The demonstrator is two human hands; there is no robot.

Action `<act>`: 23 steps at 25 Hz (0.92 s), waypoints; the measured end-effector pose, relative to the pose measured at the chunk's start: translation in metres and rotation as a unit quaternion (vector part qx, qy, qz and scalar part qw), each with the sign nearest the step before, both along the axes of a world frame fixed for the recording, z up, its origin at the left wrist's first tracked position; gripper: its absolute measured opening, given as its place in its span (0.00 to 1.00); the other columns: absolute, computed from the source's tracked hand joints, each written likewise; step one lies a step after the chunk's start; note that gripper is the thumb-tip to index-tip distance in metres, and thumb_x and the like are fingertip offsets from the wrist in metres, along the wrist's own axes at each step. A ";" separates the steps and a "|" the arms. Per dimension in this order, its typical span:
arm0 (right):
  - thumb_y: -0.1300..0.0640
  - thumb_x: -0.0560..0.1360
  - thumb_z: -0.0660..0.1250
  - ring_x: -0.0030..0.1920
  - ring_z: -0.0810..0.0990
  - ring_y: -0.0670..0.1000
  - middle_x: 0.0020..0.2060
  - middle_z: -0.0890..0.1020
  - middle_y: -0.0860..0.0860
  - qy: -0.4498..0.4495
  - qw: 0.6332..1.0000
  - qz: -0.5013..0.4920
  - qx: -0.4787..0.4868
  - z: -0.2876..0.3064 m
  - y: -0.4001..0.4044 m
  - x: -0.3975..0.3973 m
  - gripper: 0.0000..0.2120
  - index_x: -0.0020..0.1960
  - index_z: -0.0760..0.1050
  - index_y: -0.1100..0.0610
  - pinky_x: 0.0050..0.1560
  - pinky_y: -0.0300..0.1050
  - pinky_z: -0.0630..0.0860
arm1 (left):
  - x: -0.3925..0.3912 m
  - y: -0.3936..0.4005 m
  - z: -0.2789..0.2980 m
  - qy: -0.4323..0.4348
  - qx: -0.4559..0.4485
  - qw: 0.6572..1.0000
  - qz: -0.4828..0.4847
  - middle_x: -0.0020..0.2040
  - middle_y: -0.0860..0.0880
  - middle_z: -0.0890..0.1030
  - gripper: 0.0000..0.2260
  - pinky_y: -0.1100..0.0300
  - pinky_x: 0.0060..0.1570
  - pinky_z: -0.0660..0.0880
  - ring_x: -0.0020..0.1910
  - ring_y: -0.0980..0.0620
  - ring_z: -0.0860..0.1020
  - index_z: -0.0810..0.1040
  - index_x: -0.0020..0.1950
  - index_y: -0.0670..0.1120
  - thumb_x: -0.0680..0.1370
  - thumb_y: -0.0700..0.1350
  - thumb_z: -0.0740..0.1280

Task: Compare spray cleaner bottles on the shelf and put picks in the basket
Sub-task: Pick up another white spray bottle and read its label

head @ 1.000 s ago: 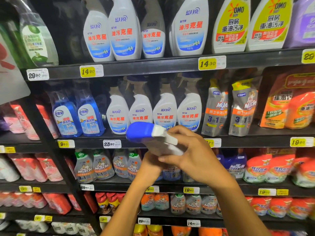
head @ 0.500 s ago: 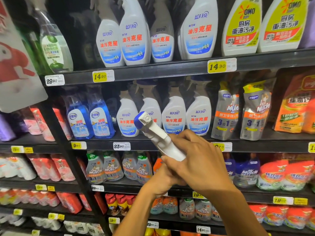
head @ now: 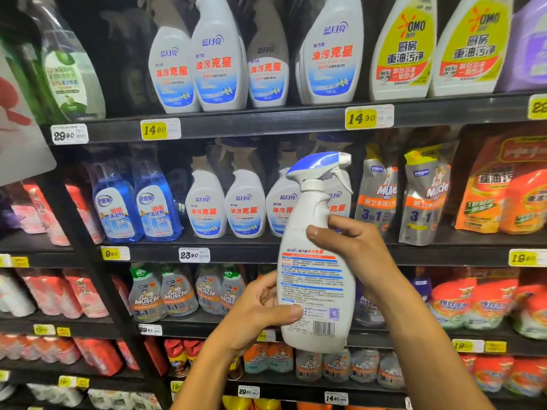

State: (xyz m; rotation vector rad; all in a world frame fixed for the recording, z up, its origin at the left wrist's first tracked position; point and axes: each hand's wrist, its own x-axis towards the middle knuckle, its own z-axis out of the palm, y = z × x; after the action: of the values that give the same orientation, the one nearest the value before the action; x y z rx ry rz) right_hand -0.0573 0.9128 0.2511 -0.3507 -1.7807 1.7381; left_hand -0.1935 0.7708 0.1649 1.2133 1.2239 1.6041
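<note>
Now we hold one white spray bottle (head: 313,261) upright, back label towards us.

Our right hand (head: 352,250) wraps its waist; our left hand (head: 260,312) grips its lower edge, thumb across the label. Behind it, four matching bottles (head: 207,208) and two blue bottles (head: 136,202) stand on the black shelf (head: 266,255), yellow price tags (head: 159,129) along its rails.

Two bare forearms rise from the bottom edge, each ending in a bare hand: the left hand (head: 260,309) and the right hand (head: 352,250). No sleeve or cuff shows on either arm as far as the frame reaches. The wrists carry no watch or band, and the visible fingers carry no ring or glove. The visible thumbnails are short and unpainted.
</note>
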 end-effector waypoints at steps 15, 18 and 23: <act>0.50 0.77 0.62 0.41 0.84 0.60 0.44 0.84 0.62 -0.013 0.923 0.120 -0.366 -0.002 0.030 -0.024 0.19 0.57 0.77 0.64 0.42 0.49 0.81 | 0.036 0.022 0.067 -0.188 -0.075 0.974 0.098 0.49 0.42 0.86 0.20 0.56 0.29 0.81 0.37 0.47 0.85 0.86 0.51 0.44 0.65 0.55 0.73; 0.49 0.77 0.62 0.40 0.86 0.60 0.43 0.85 0.63 0.006 0.918 0.124 -0.377 0.009 0.033 -0.030 0.19 0.57 0.77 0.63 0.39 0.49 0.83 | 0.028 0.027 0.087 -0.236 -0.082 0.964 0.088 0.43 0.44 0.84 0.24 0.57 0.25 0.81 0.32 0.50 0.84 0.81 0.57 0.44 0.64 0.54 0.72; 0.48 0.76 0.64 0.45 0.86 0.61 0.49 0.85 0.63 -0.008 0.917 0.123 -0.379 0.012 0.038 -0.036 0.23 0.64 0.75 0.63 0.47 0.52 0.80 | 0.023 0.031 0.095 -0.253 -0.089 0.960 0.079 0.42 0.42 0.82 0.23 0.58 0.23 0.80 0.30 0.48 0.84 0.80 0.56 0.42 0.65 0.53 0.71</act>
State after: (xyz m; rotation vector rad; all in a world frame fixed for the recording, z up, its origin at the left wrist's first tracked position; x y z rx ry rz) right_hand -0.0931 0.9512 0.2633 -0.4642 -1.1173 2.5774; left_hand -0.1704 0.8019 0.2595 0.5499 1.1144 1.7366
